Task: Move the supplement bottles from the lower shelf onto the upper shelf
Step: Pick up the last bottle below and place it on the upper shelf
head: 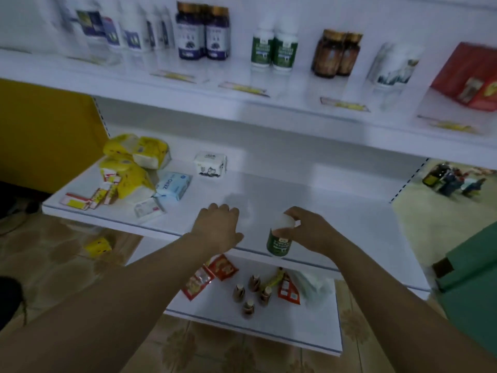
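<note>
Head view, the only one I have: my right grip (309,232) is wrapped round the white cap of a green-labelled supplement bottle (279,242). The bottle hangs upright below the fingers, across the front edge of the lower shelf (336,211). I cannot tell whether its base touches anything.

My left grip (217,227) sits just beside it, to the left, over the same front edge with the knuckles up. The fingers bend away behind the knuckles, so I cannot tell whether it is clenched or loose.

On the upper shelf (242,103) I see two matching green-labelled bottles (274,48) standing side by side. Left of them stand two dark blue bottles with gold caps (203,33), and right of them two amber bottles (336,53). A red box (468,76) sits at the far right, and blurred white bottles (129,30) at the far left.

Further back and to the left on the lower shelf lie yellow tissue packs (137,150), a white pack (211,164) and a pale blue pack (173,185).

Beneath, the bottom shelf (269,329) carries small brown bottles (251,294) and red sachets (209,275).
</note>
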